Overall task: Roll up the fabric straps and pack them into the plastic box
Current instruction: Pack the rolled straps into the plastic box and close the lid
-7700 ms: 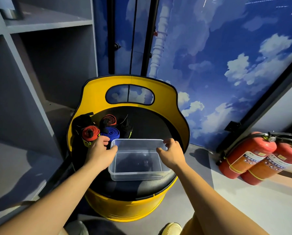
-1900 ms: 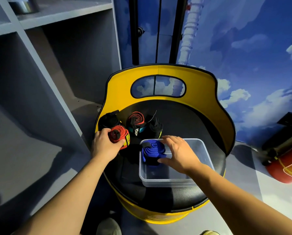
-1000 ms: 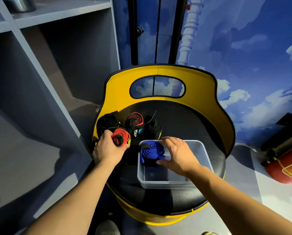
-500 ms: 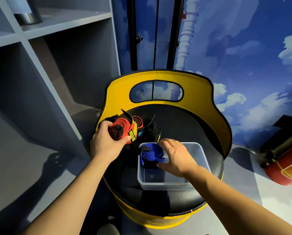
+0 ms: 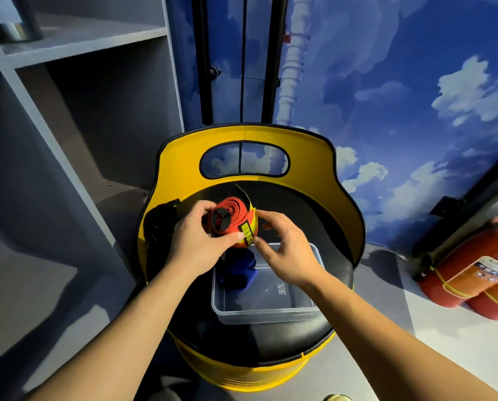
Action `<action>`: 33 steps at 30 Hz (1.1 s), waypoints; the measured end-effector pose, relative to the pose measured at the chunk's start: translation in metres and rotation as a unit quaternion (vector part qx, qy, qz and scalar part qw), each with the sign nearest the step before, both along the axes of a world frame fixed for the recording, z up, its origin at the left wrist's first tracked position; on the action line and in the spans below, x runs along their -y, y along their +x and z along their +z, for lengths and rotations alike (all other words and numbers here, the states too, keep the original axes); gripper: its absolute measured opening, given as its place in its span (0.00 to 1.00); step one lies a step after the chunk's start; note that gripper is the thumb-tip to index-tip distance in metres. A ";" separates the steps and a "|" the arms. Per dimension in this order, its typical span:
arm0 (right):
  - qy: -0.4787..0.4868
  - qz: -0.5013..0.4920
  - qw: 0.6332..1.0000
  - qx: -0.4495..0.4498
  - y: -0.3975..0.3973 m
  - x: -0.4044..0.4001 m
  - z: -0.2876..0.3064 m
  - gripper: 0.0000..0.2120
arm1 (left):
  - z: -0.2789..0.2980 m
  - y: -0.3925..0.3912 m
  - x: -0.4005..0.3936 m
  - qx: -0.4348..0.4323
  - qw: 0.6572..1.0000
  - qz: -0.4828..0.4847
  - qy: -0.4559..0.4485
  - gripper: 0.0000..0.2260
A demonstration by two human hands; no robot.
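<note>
A rolled red strap [image 5: 232, 219] with a yellow-and-black label is lifted above the seat. My left hand [image 5: 197, 243] grips it from the left, thumb under the roll. My right hand [image 5: 282, 247] pinches its labelled right edge with thumb and fingers. Below them a clear plastic box [image 5: 271, 309] stands on the black seat, with a rolled blue strap [image 5: 237, 273] in its far left corner. A black strap [image 5: 160, 224] lies at the seat's left edge. Other rolls are hidden behind my hands.
The box stands on a yellow barrel stool [image 5: 250, 371] with a high curved back [image 5: 178, 163]. Grey shelving [image 5: 68, 117] rises close on the left. Two red fire extinguishers [image 5: 470, 273] lie on the floor at the right, by the blue sky wall.
My left hand has lifted the red roll up and to the right over the box. My right hand has left the blue strap in the box and taken hold of the red roll.
</note>
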State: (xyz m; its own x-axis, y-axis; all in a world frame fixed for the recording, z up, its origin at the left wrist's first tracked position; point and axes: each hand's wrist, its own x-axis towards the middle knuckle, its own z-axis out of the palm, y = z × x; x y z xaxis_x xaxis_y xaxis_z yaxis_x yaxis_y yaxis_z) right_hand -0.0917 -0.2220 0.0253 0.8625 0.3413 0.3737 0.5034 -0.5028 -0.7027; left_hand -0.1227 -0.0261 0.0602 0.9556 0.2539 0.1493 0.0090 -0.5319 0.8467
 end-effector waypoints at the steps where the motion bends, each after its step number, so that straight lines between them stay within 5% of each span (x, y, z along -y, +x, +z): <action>1: 0.003 -0.002 1.000 -0.008 0.000 0.002 0.000 0.25 | -0.001 0.000 0.005 -0.002 1.000 -0.005 -0.003 0.26; 20: -0.042 0.017 0.989 -0.141 -0.004 0.061 -0.001 0.39 | -0.024 0.005 0.042 -0.051 0.975 -0.216 -0.033 0.27; 26: -0.014 -0.045 0.982 -0.182 -0.008 0.070 0.003 0.38 | -0.036 0.009 0.050 -0.057 0.982 -0.164 -0.076 0.34; 33: -0.039 -0.092 0.987 -0.126 -0.011 0.065 -0.005 0.43 | -0.040 0.006 0.058 -0.079 0.970 -0.179 -0.143 0.27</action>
State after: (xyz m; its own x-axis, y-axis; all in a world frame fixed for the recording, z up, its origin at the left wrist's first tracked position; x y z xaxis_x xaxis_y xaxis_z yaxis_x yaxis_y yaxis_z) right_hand -0.1023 -0.2874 0.0206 0.9749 0.1893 0.1170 0.2118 -0.6275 -0.7493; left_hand -0.1171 -0.0841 0.0206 0.9954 -0.0894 -0.0339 0.0087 -0.2681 0.9634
